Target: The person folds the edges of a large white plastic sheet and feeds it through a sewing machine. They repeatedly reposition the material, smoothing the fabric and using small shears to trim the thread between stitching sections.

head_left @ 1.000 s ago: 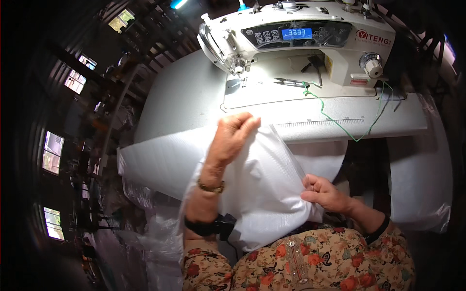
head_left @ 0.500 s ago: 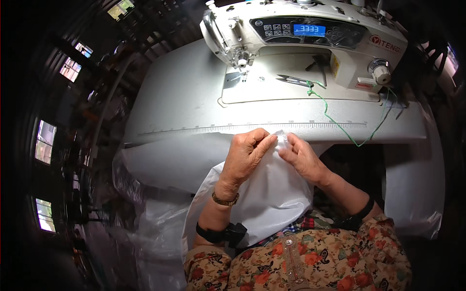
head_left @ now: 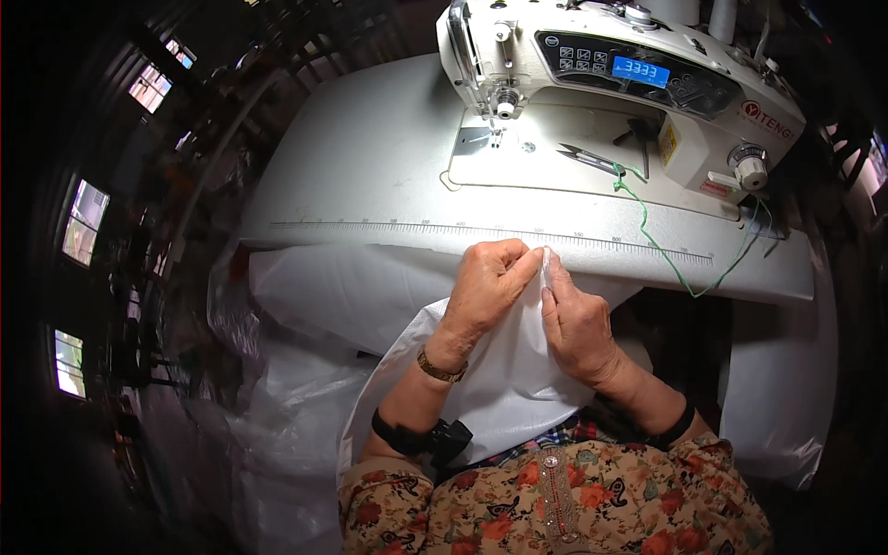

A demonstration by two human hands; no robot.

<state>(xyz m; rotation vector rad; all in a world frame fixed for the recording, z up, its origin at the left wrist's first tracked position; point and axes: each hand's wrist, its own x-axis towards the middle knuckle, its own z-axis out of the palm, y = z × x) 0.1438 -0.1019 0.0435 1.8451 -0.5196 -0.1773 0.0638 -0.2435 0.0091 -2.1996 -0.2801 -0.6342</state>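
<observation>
White sheet material (head_left: 504, 393), smooth and slightly shiny, hangs from my hands over my lap at the table's front edge. My left hand (head_left: 490, 285) pinches its upper edge between thumb and forefinger. Close against it, my right hand (head_left: 578, 331) grips the same edge, thumb and fingers pressed together on a narrow fold. Both fingertips nearly meet beside the printed ruler scale. Beyond them stands a white sewing machine (head_left: 601, 69) with a lit display; its presser foot (head_left: 497, 137) is up at the left end of the bed.
Thread snips (head_left: 585, 157) lie on the machine bed beside a small dark tool (head_left: 640, 139). A green cord (head_left: 645, 227) trails from them over the table's front edge. More white sheeting (head_left: 314, 416) hangs at the left, and some (head_left: 777, 388) at the right. The grey table (head_left: 342, 148) extends leftward.
My right hand has turned more upright and its fingers have closed on the fold. The fold is now narrower between my fingertips. The machine sits farther right in view as my head shifts.
</observation>
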